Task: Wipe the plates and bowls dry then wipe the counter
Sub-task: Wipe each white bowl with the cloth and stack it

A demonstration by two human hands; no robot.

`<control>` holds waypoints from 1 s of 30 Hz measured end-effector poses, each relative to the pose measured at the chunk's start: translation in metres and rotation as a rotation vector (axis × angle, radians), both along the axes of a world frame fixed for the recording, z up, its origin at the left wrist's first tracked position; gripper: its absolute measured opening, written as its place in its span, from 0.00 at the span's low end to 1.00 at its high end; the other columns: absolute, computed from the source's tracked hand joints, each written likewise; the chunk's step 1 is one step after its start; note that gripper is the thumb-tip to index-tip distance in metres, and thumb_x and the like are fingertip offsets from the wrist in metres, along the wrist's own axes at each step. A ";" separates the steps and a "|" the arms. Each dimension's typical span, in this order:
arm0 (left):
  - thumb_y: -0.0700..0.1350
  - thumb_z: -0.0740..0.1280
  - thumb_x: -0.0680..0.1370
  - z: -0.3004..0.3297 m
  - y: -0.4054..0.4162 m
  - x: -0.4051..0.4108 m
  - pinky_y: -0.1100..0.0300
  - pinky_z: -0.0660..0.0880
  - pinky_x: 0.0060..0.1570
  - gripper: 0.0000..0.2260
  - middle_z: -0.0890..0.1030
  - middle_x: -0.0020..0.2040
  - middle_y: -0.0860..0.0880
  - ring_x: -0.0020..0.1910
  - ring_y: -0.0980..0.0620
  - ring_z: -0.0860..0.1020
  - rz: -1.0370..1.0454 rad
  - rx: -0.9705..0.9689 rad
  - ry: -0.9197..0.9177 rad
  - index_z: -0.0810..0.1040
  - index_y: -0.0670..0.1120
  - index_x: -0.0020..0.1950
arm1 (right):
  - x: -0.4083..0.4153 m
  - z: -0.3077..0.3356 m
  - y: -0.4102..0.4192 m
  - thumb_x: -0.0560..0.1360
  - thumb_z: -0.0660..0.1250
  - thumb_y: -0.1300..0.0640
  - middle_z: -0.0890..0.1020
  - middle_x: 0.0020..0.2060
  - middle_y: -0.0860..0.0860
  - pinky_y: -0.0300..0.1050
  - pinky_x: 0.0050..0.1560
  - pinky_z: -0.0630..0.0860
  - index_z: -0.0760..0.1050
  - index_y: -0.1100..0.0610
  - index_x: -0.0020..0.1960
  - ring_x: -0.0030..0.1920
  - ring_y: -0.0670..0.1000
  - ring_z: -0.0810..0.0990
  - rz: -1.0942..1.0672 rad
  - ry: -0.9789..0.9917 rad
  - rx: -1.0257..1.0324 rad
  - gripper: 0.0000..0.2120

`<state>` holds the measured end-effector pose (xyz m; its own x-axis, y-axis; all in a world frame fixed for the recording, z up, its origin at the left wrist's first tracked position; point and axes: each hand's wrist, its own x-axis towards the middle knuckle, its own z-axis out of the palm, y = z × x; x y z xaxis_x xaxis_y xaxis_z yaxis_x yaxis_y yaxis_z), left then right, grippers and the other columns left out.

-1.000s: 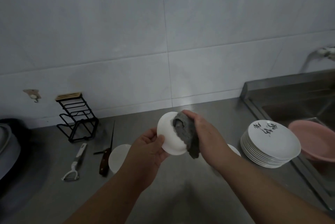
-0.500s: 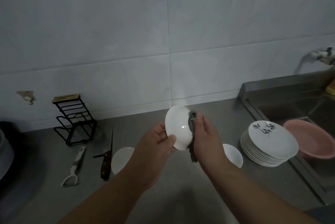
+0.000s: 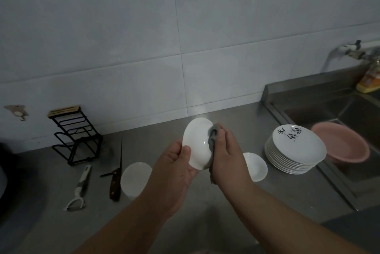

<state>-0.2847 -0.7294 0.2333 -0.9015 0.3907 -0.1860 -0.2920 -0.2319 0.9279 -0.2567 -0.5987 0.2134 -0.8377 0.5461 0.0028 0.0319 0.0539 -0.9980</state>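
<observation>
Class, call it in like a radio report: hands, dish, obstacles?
Left hand grips white bowl by its rim. Right hand presses grey cloth into it. Nothing blocking.

left hand (image 3: 174, 168) — fingers curled, gripping | right hand (image 3: 227, 158) — fingers curled, pinching

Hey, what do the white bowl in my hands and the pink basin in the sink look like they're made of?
White bowl: likely glazed ceramic, with a glossy surface and a small bright highlight. Pink basin: probably plastic, with a matte, even colour and thin rim.
</observation>
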 end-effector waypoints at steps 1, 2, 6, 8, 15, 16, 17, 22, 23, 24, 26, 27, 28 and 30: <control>0.43 0.62 0.84 0.002 0.000 -0.001 0.39 0.73 0.68 0.13 0.81 0.65 0.41 0.65 0.40 0.80 -0.019 0.005 -0.041 0.78 0.43 0.67 | 0.001 0.003 0.010 0.77 0.56 0.28 0.82 0.60 0.41 0.47 0.52 0.78 0.74 0.38 0.69 0.57 0.49 0.82 0.024 0.027 0.040 0.26; 0.41 0.62 0.84 0.005 -0.001 -0.003 0.40 0.74 0.67 0.13 0.81 0.65 0.39 0.64 0.40 0.80 -0.033 0.012 -0.093 0.77 0.41 0.67 | 0.002 0.006 0.022 0.81 0.58 0.35 0.82 0.60 0.40 0.44 0.56 0.79 0.75 0.42 0.70 0.59 0.43 0.81 0.064 0.058 0.100 0.22; 0.45 0.63 0.83 0.024 -0.002 -0.016 0.45 0.83 0.54 0.15 0.84 0.60 0.39 0.58 0.40 0.84 -0.153 -0.014 -0.139 0.76 0.39 0.67 | 0.003 0.013 0.058 0.80 0.60 0.39 0.83 0.61 0.40 0.43 0.64 0.76 0.76 0.40 0.67 0.62 0.41 0.80 0.270 0.084 0.311 0.18; 0.42 0.61 0.84 0.024 0.003 -0.015 0.46 0.83 0.52 0.13 0.85 0.58 0.40 0.56 0.41 0.84 -0.152 -0.069 -0.078 0.77 0.40 0.66 | 0.003 0.008 0.061 0.79 0.58 0.36 0.82 0.62 0.41 0.47 0.66 0.76 0.76 0.42 0.69 0.64 0.42 0.79 0.261 0.085 0.313 0.22; 0.50 0.65 0.79 -0.011 0.025 0.025 0.41 0.75 0.65 0.12 0.84 0.60 0.46 0.62 0.44 0.81 -0.048 -0.152 0.125 0.84 0.52 0.59 | 0.022 -0.004 0.017 0.81 0.52 0.32 0.83 0.46 0.57 0.43 0.27 0.71 0.74 0.40 0.62 0.33 0.54 0.79 -0.046 -0.103 -0.221 0.20; 0.50 0.65 0.79 -0.013 0.025 0.030 0.43 0.76 0.65 0.12 0.85 0.60 0.48 0.62 0.46 0.82 -0.076 -0.202 0.153 0.85 0.56 0.58 | 0.025 -0.002 0.019 0.83 0.52 0.35 0.82 0.40 0.56 0.43 0.23 0.69 0.75 0.43 0.60 0.27 0.53 0.77 -0.047 -0.131 -0.244 0.19; 0.50 0.65 0.79 -0.013 0.026 0.034 0.46 0.77 0.64 0.11 0.85 0.59 0.49 0.61 0.48 0.82 -0.114 -0.233 0.151 0.85 0.58 0.58 | 0.026 -0.002 0.025 0.84 0.53 0.37 0.81 0.36 0.54 0.43 0.22 0.68 0.77 0.44 0.58 0.24 0.52 0.75 -0.033 -0.141 -0.227 0.17; 0.41 0.62 0.84 0.004 0.024 0.014 0.48 0.83 0.52 0.09 0.86 0.55 0.40 0.54 0.43 0.85 -0.091 -0.093 -0.104 0.80 0.39 0.58 | 0.022 0.001 0.072 0.85 0.61 0.48 0.86 0.48 0.38 0.39 0.49 0.78 0.80 0.43 0.60 0.47 0.37 0.83 0.192 0.016 0.134 0.10; 0.41 0.62 0.84 0.005 0.023 0.007 0.46 0.83 0.52 0.11 0.85 0.57 0.39 0.55 0.41 0.85 -0.092 -0.071 -0.133 0.79 0.38 0.61 | 0.020 0.002 0.077 0.85 0.62 0.48 0.85 0.53 0.38 0.38 0.56 0.77 0.80 0.43 0.62 0.55 0.38 0.82 0.233 0.019 0.177 0.10; 0.40 0.61 0.84 0.007 0.024 0.004 0.46 0.83 0.51 0.12 0.84 0.58 0.39 0.56 0.40 0.84 -0.096 -0.069 -0.138 0.78 0.38 0.64 | 0.019 0.001 0.080 0.84 0.62 0.47 0.85 0.56 0.39 0.40 0.61 0.76 0.79 0.43 0.63 0.59 0.39 0.81 0.261 0.015 0.213 0.11; 0.39 0.61 0.84 0.006 0.027 0.003 0.46 0.83 0.53 0.12 0.85 0.58 0.40 0.56 0.40 0.84 -0.085 -0.082 -0.121 0.78 0.39 0.64 | 0.019 -0.007 0.077 0.83 0.60 0.43 0.83 0.60 0.41 0.43 0.66 0.74 0.78 0.44 0.66 0.63 0.40 0.79 0.216 0.017 0.258 0.16; 0.39 0.61 0.84 0.003 0.031 0.006 0.44 0.82 0.56 0.11 0.84 0.59 0.40 0.57 0.41 0.84 -0.058 -0.096 -0.106 0.79 0.39 0.64 | 0.021 -0.011 0.070 0.84 0.59 0.43 0.81 0.62 0.41 0.43 0.68 0.73 0.77 0.45 0.68 0.64 0.39 0.77 0.153 0.020 0.251 0.17; 0.39 0.61 0.84 0.000 0.034 0.009 0.43 0.80 0.59 0.11 0.84 0.59 0.40 0.58 0.41 0.83 -0.027 -0.099 -0.097 0.79 0.39 0.63 | 0.024 -0.015 0.062 0.85 0.57 0.44 0.79 0.64 0.42 0.43 0.70 0.71 0.75 0.46 0.70 0.66 0.39 0.75 0.072 0.011 0.225 0.17; 0.39 0.61 0.85 -0.010 0.041 0.019 0.42 0.77 0.63 0.10 0.84 0.59 0.40 0.60 0.41 0.83 0.051 -0.086 -0.065 0.79 0.39 0.63 | 0.030 -0.016 0.040 0.86 0.54 0.44 0.75 0.70 0.45 0.46 0.74 0.67 0.69 0.48 0.76 0.70 0.43 0.72 -0.051 -0.044 0.132 0.21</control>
